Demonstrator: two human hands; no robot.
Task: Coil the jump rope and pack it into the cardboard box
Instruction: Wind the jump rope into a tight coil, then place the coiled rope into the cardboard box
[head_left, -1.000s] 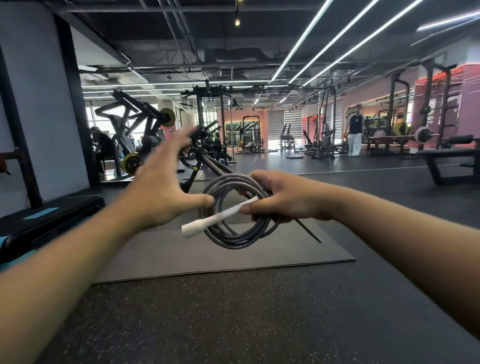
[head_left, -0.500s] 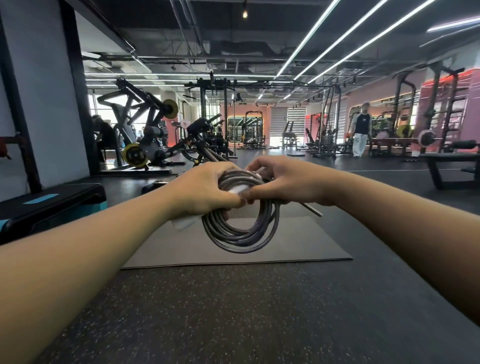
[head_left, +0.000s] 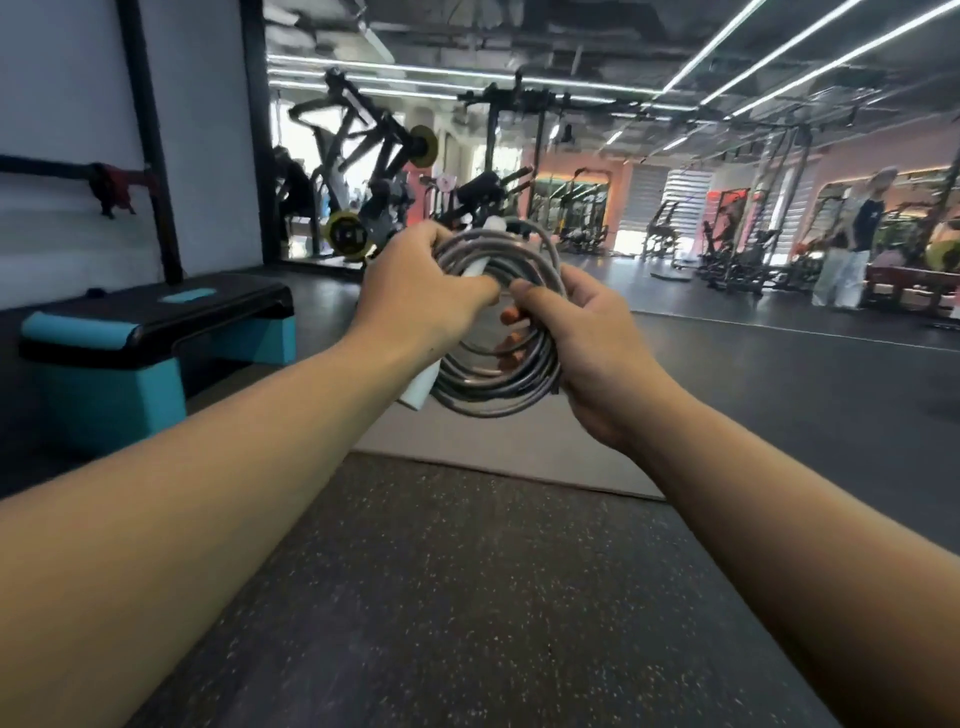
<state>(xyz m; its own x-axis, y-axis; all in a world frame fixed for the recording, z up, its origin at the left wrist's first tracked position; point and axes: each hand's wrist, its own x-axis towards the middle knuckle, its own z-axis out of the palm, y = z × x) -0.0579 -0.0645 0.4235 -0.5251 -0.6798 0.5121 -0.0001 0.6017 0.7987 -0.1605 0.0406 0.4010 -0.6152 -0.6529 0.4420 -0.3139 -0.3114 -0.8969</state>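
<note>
Now both hands on jump rope (head_left: 498, 332), up in air over floor mat (head_left: 519, 441). Left hand (head_left: 421, 296) newly shut on coil and white handle (head_left: 422, 387). Right hand (head_left: 592, 343) gripping other side. Coil looks done. No cardboard box in sight; find next.

Bright strip lights (head_left: 779, 57) are seen at the upper right of the frame. Motion blur is spread throughout, straight lines are bowed at the edges, and the speckled floor (head_left: 467, 597) is dimly lit.

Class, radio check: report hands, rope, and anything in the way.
Left hand and right hand both gripping coiled jump rope. White handle pokes out below. Cardboard box not in view.
</note>
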